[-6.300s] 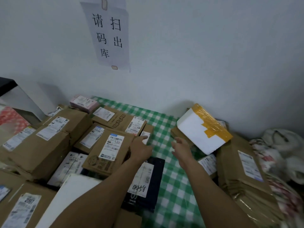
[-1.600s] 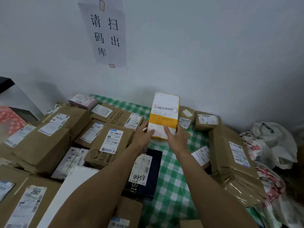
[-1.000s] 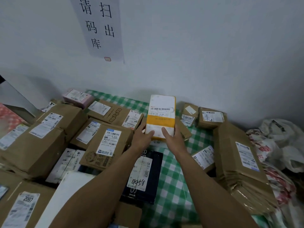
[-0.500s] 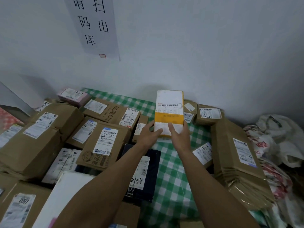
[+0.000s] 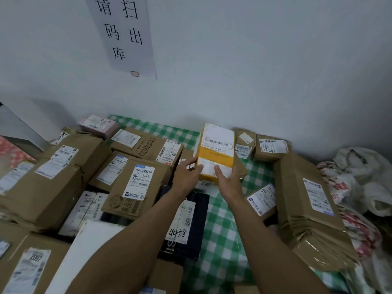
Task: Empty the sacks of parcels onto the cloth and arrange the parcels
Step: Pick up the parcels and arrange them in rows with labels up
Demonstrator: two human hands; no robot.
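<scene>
A white parcel with a yellow tape band (image 5: 217, 149) lies label up on the green checked cloth (image 5: 220, 234), its far end near the wall. My left hand (image 5: 187, 174) holds its near left corner, thumb on top. My right hand (image 5: 228, 179) holds its near right corner the same way. Brown cardboard parcels (image 5: 135, 183) lie packed together to the left. A dark blue parcel marked 4458 (image 5: 186, 225) lies under my left forearm.
Two small brown boxes (image 5: 270, 149) sit by the wall right of the white parcel. A tall brown parcel (image 5: 309, 206) lies on the right, with crumpled white and patterned sacks (image 5: 360, 179) beyond it. A paper sign (image 5: 125, 32) hangs on the wall.
Both hands took hold of the white and yellow parcel and turned it label up. In the last second it slid a little farther toward the wall, beside the small brown boxes.
</scene>
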